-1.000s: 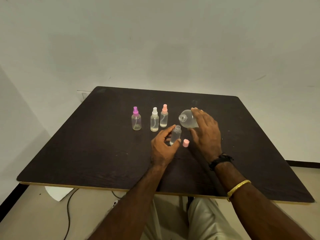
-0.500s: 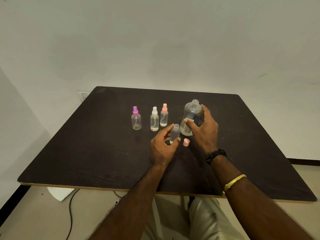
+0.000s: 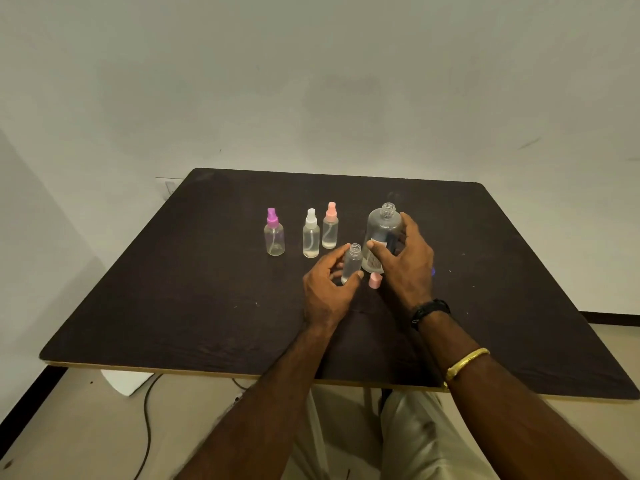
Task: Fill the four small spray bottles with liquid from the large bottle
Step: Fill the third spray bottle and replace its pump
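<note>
Now, our left hand (image 3: pixel 329 289) pinching the small uncapped clear plastic bottle (image 3: pixel 351 263) on the dark counter (image 3: pixel 207 306), our right hand (image 3: pixel 408 268) gripping the large clear plastic bottle (image 3: pixel 382 233) upright just right of it, we should steady both before recapping.

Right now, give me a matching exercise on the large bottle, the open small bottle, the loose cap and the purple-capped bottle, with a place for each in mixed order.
1 large bottle
2 open small bottle
3 loose cap
4 purple-capped bottle

A held in the left hand
B leftmost of the capped row
C held in the right hand
D on the table between the hands

Pairs: 1-C, 2-A, 3-D, 4-B.
</note>
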`<state>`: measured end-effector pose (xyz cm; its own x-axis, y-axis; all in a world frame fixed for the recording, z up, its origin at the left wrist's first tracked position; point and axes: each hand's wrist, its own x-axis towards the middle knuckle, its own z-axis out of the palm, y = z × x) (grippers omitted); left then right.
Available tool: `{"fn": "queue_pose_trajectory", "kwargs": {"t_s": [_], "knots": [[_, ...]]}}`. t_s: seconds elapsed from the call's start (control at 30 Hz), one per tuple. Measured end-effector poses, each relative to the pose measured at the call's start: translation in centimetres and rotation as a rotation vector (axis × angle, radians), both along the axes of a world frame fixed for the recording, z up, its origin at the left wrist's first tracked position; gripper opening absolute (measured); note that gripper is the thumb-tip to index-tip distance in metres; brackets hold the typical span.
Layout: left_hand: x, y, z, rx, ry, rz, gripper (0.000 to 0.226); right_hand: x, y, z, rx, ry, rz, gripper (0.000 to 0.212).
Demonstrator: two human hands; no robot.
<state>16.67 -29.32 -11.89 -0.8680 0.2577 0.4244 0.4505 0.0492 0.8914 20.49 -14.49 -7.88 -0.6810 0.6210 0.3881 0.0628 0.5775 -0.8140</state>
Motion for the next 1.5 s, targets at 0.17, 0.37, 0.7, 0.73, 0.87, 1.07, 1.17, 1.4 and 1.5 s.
{"fn": "queue_pose_trajectory", "kwargs": {"t_s": [0.17, 0.37, 0.7, 0.73, 0.87, 1.07, 1.17, 1.4, 1.5], "knots": [[0.0, 0.0, 0.0, -0.009, 0.002, -0.006, 0.056, 0.1, 0.1, -0.1, -0.002, -0.015, -0.027, 0.085], [0.0, 0.1, 0.0, -0.015, 0.008, -0.001, 0.056, 0.6, 0.1, 0.2, 0.017, -0.015, -0.061, 0.084], [-0.1, 0.1, -0.2, -0.002, -0.006, -0.001, 0.057, 3.2, -1.7, -0.6, 0.174, -0.126, -0.109, 0.022], [-0.1, 0.1, -0.2, -0.004, -0.005, 0.001, 0.057, 3.2, -1.8, -0.8, 0.184, -0.176, -0.097, 0.022], [-0.2, 0.2, -0.3, -0.011, -0.016, 0.000, 0.058, 3.4, -2.2, -1.4, 0.222, -0.309, -0.071, 0.029], [-0.2, 0.2, -0.2, -0.012, -0.022, -0.005, 0.057, 3.3, -2.3, -1.6, 0.220, -0.410, -0.038, 0.019], [-0.2, 0.1, -0.2, -0.005, -0.022, -0.013, 0.057, 3.3, -2.4, -1.4, 0.204, -0.350, -0.070, 0.019], [-0.4, 0.2, -0.6, 0.019, -0.041, -0.026, 0.055, 2.7, -3.4, 1.0, 0.110, 0.062, -0.043, 0.018], [-0.4, 0.2, -0.7, 0.021, -0.065, -0.020, 0.056, 2.2, -3.8, 1.5, 0.105, 0.089, 0.028, 0.023]]}}
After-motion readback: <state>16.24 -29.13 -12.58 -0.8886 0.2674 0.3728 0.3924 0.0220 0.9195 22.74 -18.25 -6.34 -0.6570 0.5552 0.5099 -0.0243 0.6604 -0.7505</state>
